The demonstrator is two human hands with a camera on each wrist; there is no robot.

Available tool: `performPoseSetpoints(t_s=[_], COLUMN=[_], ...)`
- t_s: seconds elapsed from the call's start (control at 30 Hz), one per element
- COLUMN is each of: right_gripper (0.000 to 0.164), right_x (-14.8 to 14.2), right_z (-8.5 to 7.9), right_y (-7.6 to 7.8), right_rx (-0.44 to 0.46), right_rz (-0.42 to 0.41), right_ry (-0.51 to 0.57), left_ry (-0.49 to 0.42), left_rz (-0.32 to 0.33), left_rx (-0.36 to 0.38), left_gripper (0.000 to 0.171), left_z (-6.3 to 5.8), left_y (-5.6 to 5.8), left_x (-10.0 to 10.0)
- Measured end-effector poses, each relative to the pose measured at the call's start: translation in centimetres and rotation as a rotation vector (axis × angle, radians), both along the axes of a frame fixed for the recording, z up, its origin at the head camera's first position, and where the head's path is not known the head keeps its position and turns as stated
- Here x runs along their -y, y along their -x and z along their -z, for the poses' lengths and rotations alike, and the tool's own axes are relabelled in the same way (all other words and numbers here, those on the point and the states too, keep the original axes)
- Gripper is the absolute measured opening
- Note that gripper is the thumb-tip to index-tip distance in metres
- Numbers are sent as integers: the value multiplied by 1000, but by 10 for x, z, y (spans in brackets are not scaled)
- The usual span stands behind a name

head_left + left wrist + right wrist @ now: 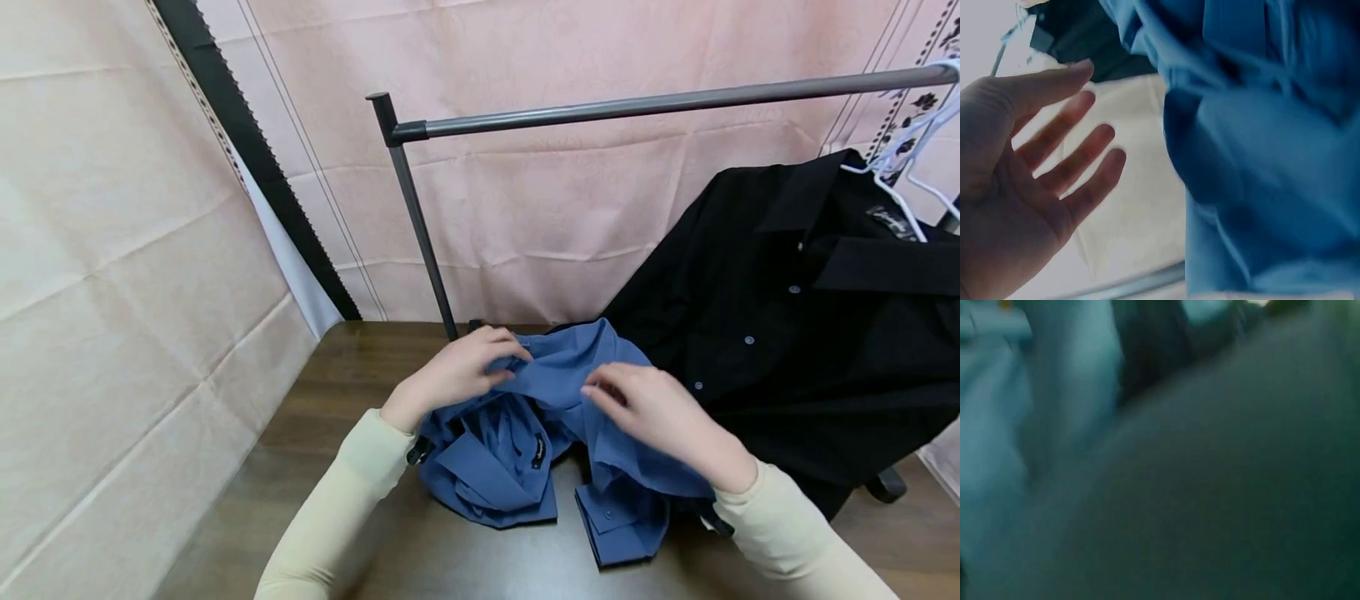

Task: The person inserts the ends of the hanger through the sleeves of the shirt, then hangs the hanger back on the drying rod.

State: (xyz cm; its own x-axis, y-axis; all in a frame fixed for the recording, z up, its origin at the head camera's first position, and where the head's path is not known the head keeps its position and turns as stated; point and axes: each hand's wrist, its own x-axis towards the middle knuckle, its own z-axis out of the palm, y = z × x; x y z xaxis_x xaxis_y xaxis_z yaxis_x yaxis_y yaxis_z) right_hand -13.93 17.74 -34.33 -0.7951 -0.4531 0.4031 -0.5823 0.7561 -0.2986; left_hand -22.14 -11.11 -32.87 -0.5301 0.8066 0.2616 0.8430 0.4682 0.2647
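Rack post (418, 225): behind left end of blue shirt (487, 475). Left hand (467, 371): blue shirt's upper left, fingers loose, released. Blue shirt: bunched on counter (352, 375). Right hand (663, 410): over blue shirt's right part, fingers bent; can't tell if gripping. Black shirt (787, 375): behind, right of blue shirt.

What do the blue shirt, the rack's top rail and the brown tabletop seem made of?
Blue shirt: woven cloth, perhaps cotton or a blend, matte; it falls in soft folds.
Top rail: probably metal tube, grey, satin; a faint highlight runs along it.
Brown tabletop: wood or wood-look laminate, slightly glossy; grain streaks and a pale sheen show.
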Motion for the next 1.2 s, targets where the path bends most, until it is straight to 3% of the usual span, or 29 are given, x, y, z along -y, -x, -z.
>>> performPoseSetpoints(t_s=[0.17, 0.33, 0.5, 0.63, 0.8, 1.2], right_gripper=[22, 43, 54, 61, 66, 53], right_x=[21, 39, 51, 60, 68, 73], right_z=[27, 58, 79, 87, 92, 94], right_y=[-12, -19, -22, -24, -27, -22], right_rx=[76, 116, 83, 134, 148, 293], right_rz=[-33, -59, -50, -22, -10, -39], right_ry=[-132, -208, -247, -289, -301, -281], left_ry=[134, 192, 272, 321, 303, 257], left_rz=[77, 81, 39, -22, -75, -120], left_rx=[124, 251, 276, 324, 387, 386], left_gripper=[24, 26, 38, 48, 48, 31], left_z=[12, 28, 36, 44, 55, 77], left_y=[2, 7, 13, 22, 32, 46], left_x=[-12, -14, -13, -11, -9, -3])
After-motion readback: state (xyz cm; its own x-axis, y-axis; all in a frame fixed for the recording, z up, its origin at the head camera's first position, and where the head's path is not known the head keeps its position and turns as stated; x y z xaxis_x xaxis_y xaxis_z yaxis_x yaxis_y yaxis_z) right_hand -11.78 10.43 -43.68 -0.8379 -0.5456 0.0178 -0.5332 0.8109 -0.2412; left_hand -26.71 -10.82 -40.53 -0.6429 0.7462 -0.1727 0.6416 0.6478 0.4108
